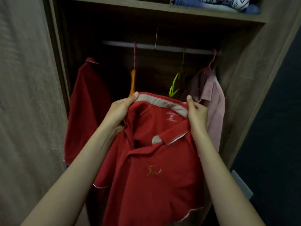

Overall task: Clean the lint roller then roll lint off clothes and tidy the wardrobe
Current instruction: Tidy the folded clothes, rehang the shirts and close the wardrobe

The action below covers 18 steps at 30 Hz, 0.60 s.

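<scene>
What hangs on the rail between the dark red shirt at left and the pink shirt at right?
In the head view, an orange hanger and a green hanger.

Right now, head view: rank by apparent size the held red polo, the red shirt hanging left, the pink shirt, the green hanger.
1. held red polo, nearest the camera, so inflated
2. hanging red shirt
3. pink shirt, partly hidden
4. green hanger

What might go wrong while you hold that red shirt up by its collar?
The red polo shirt hangs only from the left hand and right hand pinching its collar, so it might slip and fall. Its collar could also snag the green hanger behind it, or nudge the pink shirt beside the right hand.
</scene>
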Tool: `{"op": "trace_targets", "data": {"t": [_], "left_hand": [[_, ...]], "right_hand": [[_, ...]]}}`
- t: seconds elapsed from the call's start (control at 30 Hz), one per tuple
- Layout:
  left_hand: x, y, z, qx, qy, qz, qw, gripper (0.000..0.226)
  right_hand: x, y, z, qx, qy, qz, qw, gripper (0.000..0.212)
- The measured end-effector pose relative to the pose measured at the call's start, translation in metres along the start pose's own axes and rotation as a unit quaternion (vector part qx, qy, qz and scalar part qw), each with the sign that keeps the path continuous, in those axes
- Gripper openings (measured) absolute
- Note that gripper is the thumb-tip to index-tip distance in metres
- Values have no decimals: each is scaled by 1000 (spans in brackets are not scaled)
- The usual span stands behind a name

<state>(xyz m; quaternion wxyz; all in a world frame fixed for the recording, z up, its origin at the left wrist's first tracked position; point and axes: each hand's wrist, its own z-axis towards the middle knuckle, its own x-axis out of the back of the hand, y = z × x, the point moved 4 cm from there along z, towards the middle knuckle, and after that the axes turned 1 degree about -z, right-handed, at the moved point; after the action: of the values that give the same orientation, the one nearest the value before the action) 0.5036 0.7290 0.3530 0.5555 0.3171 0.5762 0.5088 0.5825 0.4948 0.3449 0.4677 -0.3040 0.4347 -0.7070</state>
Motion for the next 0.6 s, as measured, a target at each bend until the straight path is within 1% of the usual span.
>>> {"op": "trace_targets", "data": {"t": [0.07, 0.13, 0.2, 0.27, 0.3, 0.33, 0.37, 0.43, 0.47, 0.53, 0.6], "left_hand": [[-2, 6, 8, -12, 9, -15, 1000, 30], [-7, 11, 12, -17, 5, -11, 1000, 34], [-10, 15, 17, -21, 1, -1, 1000, 34], [-8, 17, 23, -20, -2, 20, 1000, 34], [-5, 18, 26, -20, 0, 28, 999, 34], [0, 19, 29, -21, 4, 34, 999, 34], [4, 20, 30, -22, 10, 40, 999, 35], [13, 25, 32, -27, 23, 48, 998, 34], [17, 28, 32, -32, 29, 52, 998, 33], [23, 36, 31, -42, 37, 59, 997, 29], [29, 41, 31, -50, 42, 67, 996, 25]], "right_hand": [[-22, 2, 23, -3, -4, 18, 1000, 32], [-42, -8, 51, 4, 2, 24, 1000, 31], [-63, -19, 79, 1, 4, 17, 1000, 38], [-83, -21, 101, -42, -1, 7, 999, 57], [-90, -21, 109, -62, -3, -7, 998, 61], [-98, -19, 116, -81, -7, -12, 997, 59], [-105, -16, 121, -97, -16, 0, 995, 52], [-116, -10, 127, -128, -41, 55, 989, 28], [-119, -11, 127, -138, -49, 85, 985, 21], [-119, -13, 128, -131, -42, 118, 984, 17], [-112, -21, 126, -104, -30, 107, 988, 16]]}}
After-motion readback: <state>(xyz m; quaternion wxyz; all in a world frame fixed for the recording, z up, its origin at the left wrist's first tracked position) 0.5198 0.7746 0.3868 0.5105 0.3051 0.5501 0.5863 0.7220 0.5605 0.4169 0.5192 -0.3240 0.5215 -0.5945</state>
